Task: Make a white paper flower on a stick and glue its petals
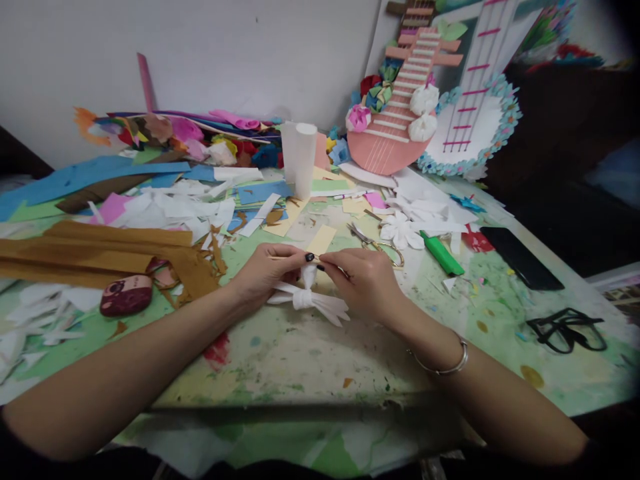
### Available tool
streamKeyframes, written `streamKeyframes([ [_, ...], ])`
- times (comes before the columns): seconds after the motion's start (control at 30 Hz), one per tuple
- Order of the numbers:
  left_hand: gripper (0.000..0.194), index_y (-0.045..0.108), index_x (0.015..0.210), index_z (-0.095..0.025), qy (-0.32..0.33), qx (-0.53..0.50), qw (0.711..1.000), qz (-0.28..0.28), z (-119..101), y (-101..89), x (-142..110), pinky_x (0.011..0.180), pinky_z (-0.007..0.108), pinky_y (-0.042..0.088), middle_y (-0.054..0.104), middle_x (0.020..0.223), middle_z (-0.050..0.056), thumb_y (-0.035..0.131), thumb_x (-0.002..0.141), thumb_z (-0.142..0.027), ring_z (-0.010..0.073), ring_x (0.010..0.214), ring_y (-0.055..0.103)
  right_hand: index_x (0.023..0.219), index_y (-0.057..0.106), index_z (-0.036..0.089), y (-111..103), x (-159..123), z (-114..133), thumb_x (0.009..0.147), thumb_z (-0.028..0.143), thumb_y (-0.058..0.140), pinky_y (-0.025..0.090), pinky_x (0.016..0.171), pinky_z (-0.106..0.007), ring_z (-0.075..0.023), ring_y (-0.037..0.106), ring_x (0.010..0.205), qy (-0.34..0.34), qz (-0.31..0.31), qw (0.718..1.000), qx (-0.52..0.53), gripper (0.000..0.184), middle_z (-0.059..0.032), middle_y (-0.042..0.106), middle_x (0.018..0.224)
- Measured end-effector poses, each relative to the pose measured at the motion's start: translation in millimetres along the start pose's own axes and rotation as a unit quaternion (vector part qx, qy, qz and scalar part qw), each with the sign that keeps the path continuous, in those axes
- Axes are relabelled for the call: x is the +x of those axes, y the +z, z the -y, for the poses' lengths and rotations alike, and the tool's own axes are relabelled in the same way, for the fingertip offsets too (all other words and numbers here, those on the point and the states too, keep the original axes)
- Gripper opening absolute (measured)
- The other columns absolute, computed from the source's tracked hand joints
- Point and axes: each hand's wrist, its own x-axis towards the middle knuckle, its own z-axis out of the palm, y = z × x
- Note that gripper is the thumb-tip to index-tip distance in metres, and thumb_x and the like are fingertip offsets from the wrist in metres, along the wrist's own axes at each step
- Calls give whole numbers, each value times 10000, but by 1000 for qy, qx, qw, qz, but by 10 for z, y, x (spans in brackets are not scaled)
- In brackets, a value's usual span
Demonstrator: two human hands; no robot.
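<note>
A white paper flower (305, 299) with narrow, spread petals hangs below my fingertips, its twisted top end (309, 276) pointing up between them. My left hand (270, 270) is closed, thumb and fingers pinching at that top end. Opposite it, my right hand (367, 277) is closed too, its fingertips meeting the left thumb there. A thin pale stick or strip shows along the left fingers; how it joins the flower is hidden. Just beyond my hands lie gold-handled scissors (377, 245) and a flat white paper flower cutout (401, 230).
Brown crepe paper (100, 250) and white scraps (165, 210) cover the left side, beside a dark red case (126, 295). White paper rolls (305, 160) stand behind. At right are a green tube (443, 255), a phone (521, 258), glasses (567, 331) and a pink paper instrument (390, 143).
</note>
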Motion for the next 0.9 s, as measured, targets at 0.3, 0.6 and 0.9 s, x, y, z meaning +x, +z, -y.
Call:
streamKeyframes([
  [0.3,237,725,653,-120,88,77,993,5,31,-95,40,464,194,324,632,600,29,762,671,-354,86,510,483,885,728,187,-17,4,2,944,343,412,383,621,-254,-137,606,686,-13,-6,1000,7,357,-60,713,756],
  [0.6,204,741,669,-118,124,116,985,-17,5,-31,1,500,185,386,664,618,38,767,640,-318,102,550,540,806,714,180,-53,-11,39,900,361,478,369,596,-243,-117,577,635,3,-24,999,49,312,-46,695,715],
  [0.9,158,743,632,-146,184,136,972,-58,10,-12,-37,501,204,447,690,605,41,772,617,-301,122,534,575,709,664,182,-34,-13,113,839,378,550,342,546,-254,-106,531,553,29,-95,992,76,262,-17,652,605],
])
